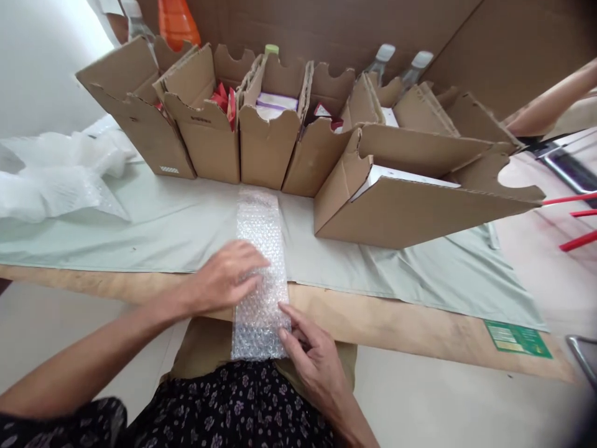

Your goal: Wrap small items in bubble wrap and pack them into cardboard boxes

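Observation:
A long strip of clear bubble wrap point(261, 233), perhaps a flat sleeve, lies straight in front of me. Its near end hangs past the table edge over my lap. My left hand point(233, 274) is over its middle from the left, fingers apart and slightly blurred, with nothing held. Whether those fingertips touch the plastic I cannot tell. At the lower right edge of the bubble wrap, my right hand point(312, 348) grips it. Thumb and index finger show at the edge, while the other fingers are curled and partly hidden.
Several cardboard bins point(200, 134) line the back, some with red packets or white boxes. A larger cardboard bin point(410, 208) stands angled at right. Crumpled clear wrap point(65, 174) lies left on the green cloth point(186, 218). Bottles stand behind; another person's arm point(555, 99) shows far right.

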`<control>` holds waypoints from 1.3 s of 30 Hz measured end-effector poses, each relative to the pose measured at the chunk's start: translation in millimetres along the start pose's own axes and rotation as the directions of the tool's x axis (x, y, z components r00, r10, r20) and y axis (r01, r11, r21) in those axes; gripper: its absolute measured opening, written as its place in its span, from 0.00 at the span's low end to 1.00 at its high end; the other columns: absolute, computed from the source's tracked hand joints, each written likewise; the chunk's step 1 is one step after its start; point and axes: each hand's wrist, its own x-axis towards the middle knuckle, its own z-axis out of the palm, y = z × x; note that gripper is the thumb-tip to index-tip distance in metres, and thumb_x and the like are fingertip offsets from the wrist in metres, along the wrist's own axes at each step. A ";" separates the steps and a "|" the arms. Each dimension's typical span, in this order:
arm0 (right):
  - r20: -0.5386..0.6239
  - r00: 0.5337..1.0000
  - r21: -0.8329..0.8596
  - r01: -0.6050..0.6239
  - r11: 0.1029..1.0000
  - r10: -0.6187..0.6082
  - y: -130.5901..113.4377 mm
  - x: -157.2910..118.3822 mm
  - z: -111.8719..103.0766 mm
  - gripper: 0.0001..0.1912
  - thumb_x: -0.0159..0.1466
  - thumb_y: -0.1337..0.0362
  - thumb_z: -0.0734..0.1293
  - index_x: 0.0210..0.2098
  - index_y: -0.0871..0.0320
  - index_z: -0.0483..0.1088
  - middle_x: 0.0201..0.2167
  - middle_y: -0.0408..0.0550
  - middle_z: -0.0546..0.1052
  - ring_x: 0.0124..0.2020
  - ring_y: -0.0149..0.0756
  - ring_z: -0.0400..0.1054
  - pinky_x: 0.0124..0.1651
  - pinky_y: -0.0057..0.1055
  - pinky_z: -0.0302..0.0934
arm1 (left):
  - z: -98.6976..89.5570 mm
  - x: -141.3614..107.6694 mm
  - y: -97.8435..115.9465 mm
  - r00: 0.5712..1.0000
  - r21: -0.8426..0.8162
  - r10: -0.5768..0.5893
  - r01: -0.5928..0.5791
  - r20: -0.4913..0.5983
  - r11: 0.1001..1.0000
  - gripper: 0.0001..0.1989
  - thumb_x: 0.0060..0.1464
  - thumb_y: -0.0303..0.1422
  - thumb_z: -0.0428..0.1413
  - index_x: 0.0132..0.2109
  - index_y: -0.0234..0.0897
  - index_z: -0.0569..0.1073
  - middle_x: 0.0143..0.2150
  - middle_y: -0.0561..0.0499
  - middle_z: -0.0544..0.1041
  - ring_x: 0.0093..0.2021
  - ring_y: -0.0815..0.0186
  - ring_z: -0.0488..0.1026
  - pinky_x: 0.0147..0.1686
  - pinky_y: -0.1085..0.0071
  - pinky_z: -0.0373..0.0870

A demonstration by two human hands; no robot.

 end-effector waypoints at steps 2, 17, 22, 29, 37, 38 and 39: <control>0.063 0.998 0.041 -0.021 0.999 0.018 -8.0 2.0 -5.4 0.15 0.69 0.56 0.68 0.48 0.53 0.82 0.40 0.50 0.82 0.37 0.35 0.73 0.42 0.32 0.69 | 7.6 -31.1 12.8 0.994 -0.157 -0.095 0.103 0.058 0.982 0.12 0.68 0.33 0.53 0.54 0.38 0.77 0.45 0.47 0.82 0.47 0.60 0.77 0.51 0.58 0.75; 0.087 0.984 0.630 -0.175 0.757 0.155 -31.6 75.9 2.7 0.36 0.62 0.53 0.76 0.64 0.57 0.63 0.51 0.56 0.81 0.49 0.37 0.77 0.37 0.26 0.67 | 48.1 -56.0 3.1 0.780 -0.244 -0.529 0.470 -0.334 0.848 0.28 0.69 0.44 0.53 0.70 0.38 0.65 0.36 0.52 0.82 0.36 0.63 0.81 0.41 0.69 0.78; 0.022 0.996 0.484 -0.088 0.871 0.088 -32.5 64.9 -2.8 0.34 0.67 0.57 0.71 0.69 0.53 0.59 0.53 0.54 0.80 0.52 0.38 0.77 0.41 0.29 0.70 | 54.4 -53.8 -2.6 0.821 0.046 -0.347 0.410 -0.453 0.911 0.28 0.69 0.42 0.54 0.70 0.36 0.65 0.35 0.52 0.81 0.34 0.62 0.81 0.40 0.67 0.77; -0.004 0.848 -0.373 0.491 0.787 -0.530 -24.0 51.4 -22.2 0.17 0.69 0.71 0.65 0.56 0.53 0.73 0.56 0.51 0.79 0.58 0.40 0.72 0.61 0.43 0.69 | 46.6 -46.4 1.7 0.857 0.147 -0.291 0.382 -0.426 0.912 0.34 0.66 0.33 0.56 0.75 0.34 0.56 0.35 0.53 0.80 0.36 0.63 0.80 0.44 0.66 0.78; 0.357 0.769 -0.724 0.587 0.363 -0.531 -17.1 69.6 -15.9 0.21 0.68 0.75 0.62 0.59 0.60 0.72 0.65 0.57 0.74 0.67 0.52 0.65 0.59 0.50 0.66 | 45.0 -48.1 1.8 0.863 0.212 -0.267 0.383 -0.428 0.899 0.37 0.66 0.31 0.56 0.76 0.35 0.51 0.35 0.52 0.77 0.36 0.60 0.77 0.44 0.62 0.78; 0.350 0.764 -0.728 0.586 0.357 -0.542 -16.6 71.7 -14.5 0.19 0.69 0.74 0.62 0.58 0.60 0.73 0.63 0.56 0.76 0.66 0.51 0.67 0.59 0.50 0.65 | 42.9 -49.7 3.0 0.864 0.226 -0.255 0.379 -0.433 0.898 0.37 0.67 0.32 0.56 0.76 0.36 0.51 0.37 0.51 0.78 0.38 0.59 0.77 0.45 0.60 0.78; 0.335 0.758 -0.728 0.585 0.357 -0.560 -15.8 73.6 -13.4 0.18 0.70 0.74 0.62 0.57 0.60 0.73 0.61 0.56 0.78 0.65 0.50 0.68 0.59 0.49 0.65 | 40.4 -51.6 4.6 0.867 0.248 -0.239 0.371 -0.437 0.895 0.36 0.67 0.33 0.57 0.76 0.36 0.52 0.41 0.47 0.79 0.41 0.58 0.77 0.47 0.58 0.78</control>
